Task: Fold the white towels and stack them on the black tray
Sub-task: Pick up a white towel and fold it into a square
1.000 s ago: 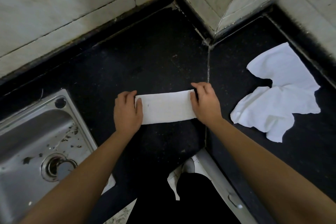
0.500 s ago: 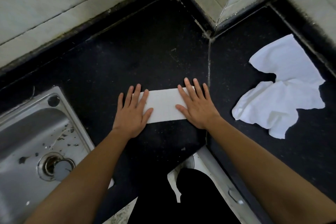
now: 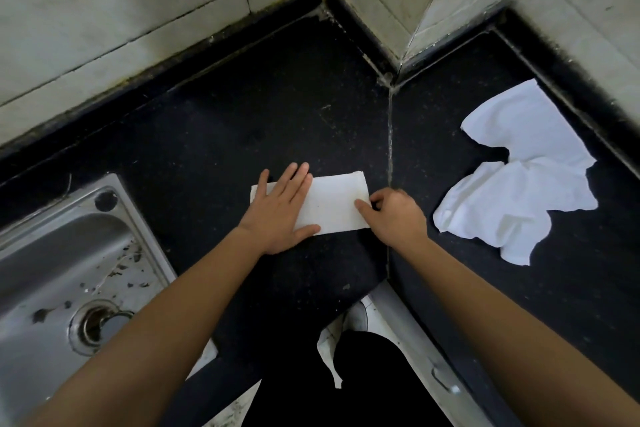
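Towel strip point(image 3: 329, 206), folded into a narrow band, lies on the black desk point(image 3: 242, 121) between the sink point(image 3: 52, 270) and the crumpled towels point(image 3: 519, 198), which sit well apart to our right. Our left grip point(image 3: 280, 215) is spread flat, fingers straight, pressing the strip's left half. Our right grip point(image 3: 394, 215) is curled at the right end, thumb on top, and seems to pinch that edge. We judge the next fold risky. If we lift the right end crooked, the edges will not meet. If we ease the left palm, the thin layers may slide or spring open. We see no separate tray here.
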The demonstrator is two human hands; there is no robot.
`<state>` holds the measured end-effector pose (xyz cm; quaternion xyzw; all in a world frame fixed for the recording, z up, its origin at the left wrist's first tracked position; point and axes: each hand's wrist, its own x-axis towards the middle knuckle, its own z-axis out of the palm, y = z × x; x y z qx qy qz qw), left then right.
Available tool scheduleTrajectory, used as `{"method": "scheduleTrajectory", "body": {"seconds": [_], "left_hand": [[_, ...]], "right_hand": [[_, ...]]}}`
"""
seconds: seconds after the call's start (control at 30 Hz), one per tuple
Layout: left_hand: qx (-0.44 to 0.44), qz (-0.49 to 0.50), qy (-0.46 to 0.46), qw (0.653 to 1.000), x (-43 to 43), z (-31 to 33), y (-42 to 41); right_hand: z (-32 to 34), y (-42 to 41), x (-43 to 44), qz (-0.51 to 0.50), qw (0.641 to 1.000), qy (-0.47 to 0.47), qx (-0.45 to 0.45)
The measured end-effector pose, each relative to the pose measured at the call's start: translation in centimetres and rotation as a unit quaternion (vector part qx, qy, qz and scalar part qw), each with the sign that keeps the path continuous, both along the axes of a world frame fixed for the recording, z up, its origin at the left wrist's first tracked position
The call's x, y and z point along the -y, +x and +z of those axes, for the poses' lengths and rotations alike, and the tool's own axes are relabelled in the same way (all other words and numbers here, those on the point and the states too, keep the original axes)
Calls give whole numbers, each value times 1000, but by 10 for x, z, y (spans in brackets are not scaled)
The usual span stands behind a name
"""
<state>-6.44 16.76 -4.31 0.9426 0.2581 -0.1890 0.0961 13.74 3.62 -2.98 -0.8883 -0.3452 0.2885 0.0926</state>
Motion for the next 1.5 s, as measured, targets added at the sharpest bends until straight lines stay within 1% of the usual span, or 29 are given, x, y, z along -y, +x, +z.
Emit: {"method": "scheduleTrajectory", "body": {"seconds": [0.1,0.27,0.33,0.37,0.43,0.5,0.63,0.67,0.7,0.73,0.77,0.83,0.87,0.9,0.93,0.97,1.0,1.03,1.07,1.1,1.13,1.17,1.2,1.23,1.27,1.33,1.43,1.5], "left_hand": [[-36,8,-34,999,-8,-1,8],[-12,25,-40,999,-5,-4,7],[-6,27,-43,999,-4,-4,7],[-7,26,-43,999,-3,-3,7],[-13,23,-41,999,-4,-3,7],[-16,20,-38,999,-4,-4,7],[-21,14,-33,999,-4,-5,7],[-21,13,-33,999,-4,-5,7],[-22,13,-31,999,-4,-6,7],[-24,12,-29,999,-4,-5,7],[-26,10,-29,999,-4,-5,7],[-22,17,-36,999,-3,-2,7],[-2,38,-40,998,-3,1,6],[37,77,-41,995,-1,5,3],[97,139,-42,985,0,9,-1],[166,215,-37,962,3,12,-6],[227,297,-33,927,4,15,-11],[265,384,-48,883,4,16,-18],[276,470,-91,833,2,18,-23],[271,552,-157,773,-1,19,-27],[267,617,-225,706,-4,20,-31],[273,662,-277,641,-7,20,-36],[281,689,-310,592,-10,20,-40],[287,702,-332,561,-12,20,-44],[291,708,-345,543,-14,20,-47],[294,711,-366,523,-16,20,-54],[292,708,-386,514,-18,21,-57],[294,705,-390,515,-18,19,-58]], "right_hand": [[7,-2,-7,-18,999,-26,-42],[16,2,-12,-91,990,-17,-103],[16,5,-12,-147,977,-3,-158],[15,6,-11,-190,960,12,-205],[15,5,-9,-272,912,39,-305],[17,5,-8,-321,867,56,-377],[23,6,-10,-379,798,74,-463],[24,5,-10,-392,784,76,-476],[25,5,-11,-400,777,77,-480],[26,4,-12,-402,779,77,-474],[26,4,-11,-397,790,75,-461],[24,3,-11,-379,823,72,-417],[23,2,-11,-366,844,75,-386],[21,1,-11,-350,866,78,-350],[21,-1,-12,-330,888,82,-311],[22,-3,-13,-309,906,91,-273],[25,-5,-15,-291,919,105,-244],[29,-9,-18,-276,926,122,-226],[33,-14,-22,-261,931,138,-214],[37,-20,-27,-243,936,154,-204],[41,-27,-31,-219,942,165,-194],[44,-36,-37,-192,948,173,-184],[44,-46,-42,-166,954,178,-176],[44,-56,-47,-141,958,179,-172],[43,-67,-51,-114,963,178,-167],[35,-90,-61,-56,972,171,-154],[22,-119,-72,37,980,149,-128],[13,-132,-77,79,981,133,-118]]}}
